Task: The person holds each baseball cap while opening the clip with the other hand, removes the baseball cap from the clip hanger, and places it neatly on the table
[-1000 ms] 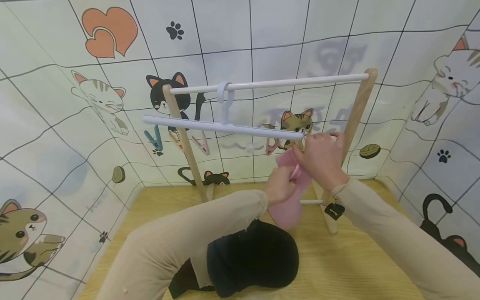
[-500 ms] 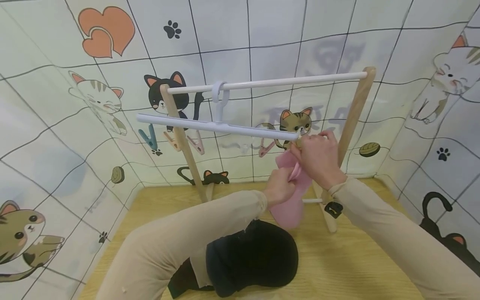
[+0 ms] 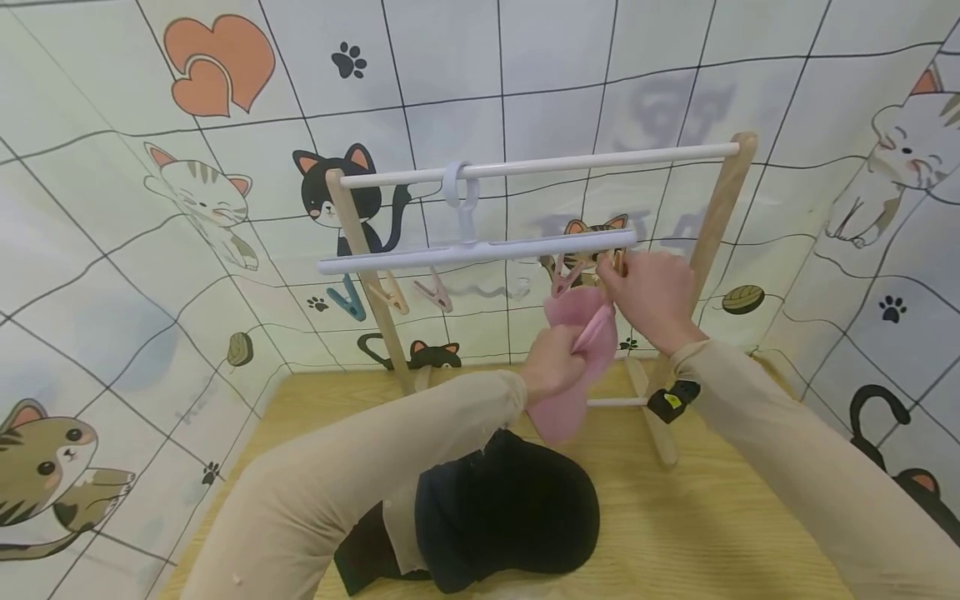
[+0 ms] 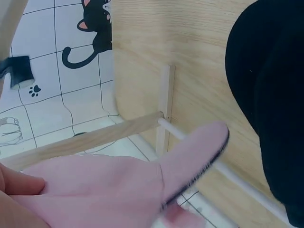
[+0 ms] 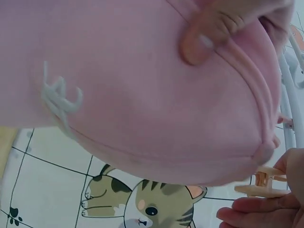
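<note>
My left hand point(image 3: 553, 362) grips a soft pink cloth item point(image 3: 558, 408) by its folded upper part; its exact kind is unclear. It has a rounded, dark-edged end in the left wrist view and a small white cord bow point(image 5: 61, 97) in the right wrist view. With thumb and fingers my right hand point(image 3: 651, 298) pinches a peach clothes peg point(image 5: 260, 185) under the right end of the pale hanger point(image 3: 420, 257). The peg is beside the pink item's upper edge; whether it grips the cloth cannot be told.
The hanger hooks over the white rod point(image 3: 570, 163) of a wooden rack. Several pegs dangle below it, including a teal peg point(image 3: 347, 298). A black cap-like item point(image 3: 517, 517) lies on the wooden table point(image 3: 697, 517). Printed walls point(image 3: 450, 83) close in behind and at both sides.
The hanger's right end has risen and its left end dropped, reversing its tilt. My right hand has moved up slightly with the peg. The pink item has shifted a little left.
</note>
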The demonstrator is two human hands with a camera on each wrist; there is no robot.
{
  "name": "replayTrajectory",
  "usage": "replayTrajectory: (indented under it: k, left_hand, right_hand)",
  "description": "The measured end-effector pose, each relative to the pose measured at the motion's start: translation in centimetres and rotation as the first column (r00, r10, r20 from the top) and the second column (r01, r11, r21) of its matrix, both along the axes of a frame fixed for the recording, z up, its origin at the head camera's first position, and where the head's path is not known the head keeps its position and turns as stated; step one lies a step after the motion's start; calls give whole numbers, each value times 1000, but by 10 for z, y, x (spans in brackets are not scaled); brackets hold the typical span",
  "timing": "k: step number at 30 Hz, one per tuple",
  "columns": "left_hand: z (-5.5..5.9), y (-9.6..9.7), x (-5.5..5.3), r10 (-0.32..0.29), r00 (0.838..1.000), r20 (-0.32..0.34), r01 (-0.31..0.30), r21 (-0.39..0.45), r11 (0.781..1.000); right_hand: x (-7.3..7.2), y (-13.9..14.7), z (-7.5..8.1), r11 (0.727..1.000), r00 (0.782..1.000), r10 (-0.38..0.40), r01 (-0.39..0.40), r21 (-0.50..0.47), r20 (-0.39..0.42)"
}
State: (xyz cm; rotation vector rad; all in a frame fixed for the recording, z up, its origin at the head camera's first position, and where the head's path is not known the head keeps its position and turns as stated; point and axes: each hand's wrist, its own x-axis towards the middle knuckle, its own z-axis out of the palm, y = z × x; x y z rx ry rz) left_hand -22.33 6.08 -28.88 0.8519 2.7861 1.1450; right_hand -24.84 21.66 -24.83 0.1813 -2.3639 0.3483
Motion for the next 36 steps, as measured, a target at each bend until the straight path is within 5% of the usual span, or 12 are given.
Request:
replayTrajectory:
  k: [9, 13, 16, 21, 27, 36]
  left_hand:
    - [-5, -3, 7, 47, 994, 100, -47, -2, 999]
    - [-16, -11, 14, 2, 979, 203, -31, 136, 990]
    - [-27, -18, 22, -22, 954, 298, -63, 274, 960]
    - [-40, -29, 41, -5, 932, 362, -121, 324, 938]
    - [-54, -39, 68, -52, 832, 552, -187, 368, 911]
    - [-72, -51, 91, -148, 781, 606, -158, 422, 893]
  right_hand:
    - [-1, 10, 9, 997, 998, 53, -54, -61, -23]
    - [0, 14, 6, 994, 999, 51, -49, -97, 16]
    - [2, 16, 2, 988, 995, 60, -48, -144, 83]
    - [5, 19, -3, 980, 982, 109, -81, -180, 152]
    - [8, 18, -7, 977, 974, 139, -106, -183, 181]
    - [14, 17, -11, 982, 967, 125, -88, -168, 222]
